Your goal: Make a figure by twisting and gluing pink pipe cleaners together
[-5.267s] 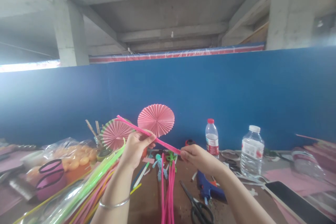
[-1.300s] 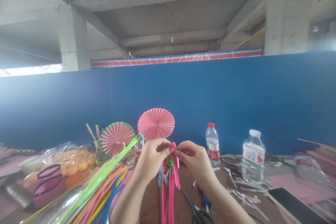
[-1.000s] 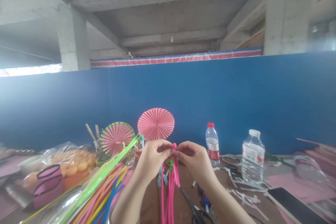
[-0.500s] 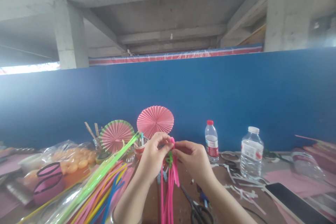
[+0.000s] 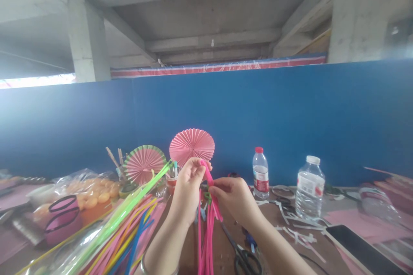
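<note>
seemingly mid-fold, the left hand [image 5: 189, 185] has its grip pinched on the pink pipe cleaner [image 5: 207, 173] up top, the right hand [image 5: 231, 197] pinched at its bend; tightening calls for a steady hold.

The left hand [image 5: 189, 184] has lifted the pink pipe cleaner's [image 5: 209, 182] folded end higher.

On my screen the pink stem [image 5: 209, 180] looks soft, fuzzy and matt, as do the coloured stems [image 5: 129, 227] lying in glossy clear plastic wrap [image 5: 69, 255]. The pink fan [image 5: 192, 146] and the green-edged fan [image 5: 143, 165] are dull pleated paper. The red-capped bottle [image 5: 260, 176] and white-capped bottle [image 5: 309, 189] are clear shiny plastic, the scissors [image 5: 239, 252] have smooth metal blades and black plastic loops, the blue partition [image 5: 290, 111] reads matt, and the ceiling [image 5: 206, 17] is rough bare concrete.
</note>
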The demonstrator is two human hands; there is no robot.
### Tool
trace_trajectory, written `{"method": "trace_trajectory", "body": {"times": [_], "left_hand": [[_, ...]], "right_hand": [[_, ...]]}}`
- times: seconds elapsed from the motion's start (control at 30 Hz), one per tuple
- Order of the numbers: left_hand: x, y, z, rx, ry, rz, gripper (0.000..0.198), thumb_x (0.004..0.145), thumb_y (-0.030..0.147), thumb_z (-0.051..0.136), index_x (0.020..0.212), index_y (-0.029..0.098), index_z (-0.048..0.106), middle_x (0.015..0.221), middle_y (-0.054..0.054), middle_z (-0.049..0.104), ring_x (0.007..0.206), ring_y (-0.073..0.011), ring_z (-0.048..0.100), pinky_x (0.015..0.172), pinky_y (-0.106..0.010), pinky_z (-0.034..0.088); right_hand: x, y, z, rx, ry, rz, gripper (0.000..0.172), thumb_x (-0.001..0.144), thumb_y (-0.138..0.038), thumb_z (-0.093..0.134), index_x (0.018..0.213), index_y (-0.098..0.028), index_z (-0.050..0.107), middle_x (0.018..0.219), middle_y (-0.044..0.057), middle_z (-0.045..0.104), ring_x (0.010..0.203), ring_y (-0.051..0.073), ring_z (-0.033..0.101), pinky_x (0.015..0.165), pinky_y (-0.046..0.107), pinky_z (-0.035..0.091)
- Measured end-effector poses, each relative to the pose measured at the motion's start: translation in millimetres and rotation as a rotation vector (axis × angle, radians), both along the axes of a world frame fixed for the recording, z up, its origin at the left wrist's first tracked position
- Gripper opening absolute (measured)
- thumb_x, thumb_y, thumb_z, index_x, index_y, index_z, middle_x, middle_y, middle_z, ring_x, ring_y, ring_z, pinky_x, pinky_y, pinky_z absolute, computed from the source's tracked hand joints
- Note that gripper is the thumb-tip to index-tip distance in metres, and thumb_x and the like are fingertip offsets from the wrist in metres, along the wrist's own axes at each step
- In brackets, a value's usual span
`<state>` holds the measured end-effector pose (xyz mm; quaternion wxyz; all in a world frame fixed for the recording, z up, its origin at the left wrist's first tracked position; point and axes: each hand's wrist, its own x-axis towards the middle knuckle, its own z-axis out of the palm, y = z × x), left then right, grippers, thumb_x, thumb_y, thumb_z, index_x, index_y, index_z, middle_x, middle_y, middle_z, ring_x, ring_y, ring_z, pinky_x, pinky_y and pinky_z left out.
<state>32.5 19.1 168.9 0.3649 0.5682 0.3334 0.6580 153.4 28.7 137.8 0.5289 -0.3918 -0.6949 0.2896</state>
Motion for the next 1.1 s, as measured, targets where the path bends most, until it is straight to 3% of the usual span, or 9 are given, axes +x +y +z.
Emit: {"method": "trace_trajectory", "body": {"times": [0.2, 0.37, 0.53, 0.67, 1.1], "left_hand": [[-5.5, 6.5, -4.8, -0.009, -0.007, -0.067, 0.02, 0.08, 0.033, 0.056, 0.094, 0.019, 0.054, 0.09, -0.006, 0.068, 0.074, -0.0186, 0.066, 0.06, -0.026, 0.049], [-12.2, 11.6, -7.5, 0.114, 0.084, 0.003, 0.031, 0.085, 0.035, 0.05, 0.112, 0.021, 0.055, 0.112, -0.009, 0.063, 0.088, -0.0212, 0.066, 0.077, -0.033, 0.052], [-20.0, 15.2, -7.4, 0.206, 0.238, 0.155, 0.026, 0.086, 0.031, 0.048, 0.103, 0.02, 0.063, 0.108, -0.008, 0.066, 0.097, -0.0237, 0.063, 0.084, -0.035, 0.05], [-22.2, 13.4, -5.2, 0.212, 0.306, 0.198, 0.025, 0.085, 0.03, 0.049, 0.102, 0.021, 0.064, 0.105, -0.007, 0.068, 0.096, -0.0224, 0.063, 0.084, -0.034, 0.05], [-21.6, 14.6, -6.6, 0.191, 0.293, 0.167, 0.028, 0.085, 0.032, 0.05, 0.106, 0.019, 0.063, 0.106, -0.008, 0.068, 0.096, -0.023, 0.064, 0.08, -0.033, 0.053]], "right_hand": [[-3.1, 0.9, -2.8, 0.004, 0.015, -0.042, 0.02, 0.074, -0.026, 0.056, 0.07, -0.014, 0.071, 0.062, 0.003, 0.068, 0.06, 0.017, 0.058, 0.055, 0.023, 0.042], [-4.1, -0.5, -1.9, -0.052, 0.053, 0.015, 0.019, 0.074, -0.024, 0.056, 0.067, -0.013, 0.069, 0.06, 0.002, 0.065, 0.056, 0.014, 0.053, 0.053, 0.022, 0.04], [-7.1, -0.7, -2.9, -0.095, 0.094, 0.025, 0.02, 0.075, -0.027, 0.055, 0.067, -0.013, 0.067, 0.055, 0.0, 0.058, 0.051, 0.011, 0.047, 0.047, 0.02, 0.035], [-7.4, -0.3, -4.1, -0.083, 0.125, 0.024, 0.02, 0.076, -0.027, 0.054, 0.069, -0.013, 0.066, 0.056, 0.0, 0.058, 0.05, 0.011, 0.049, 0.046, 0.02, 0.035], [-6.0, 0.6, -4.1, -0.03, 0.109, -0.002, 0.02, 0.077, -0.027, 0.052, 0.07, -0.013, 0.066, 0.058, 0.0, 0.059, 0.052, 0.013, 0.052, 0.048, 0.02, 0.038]]}}
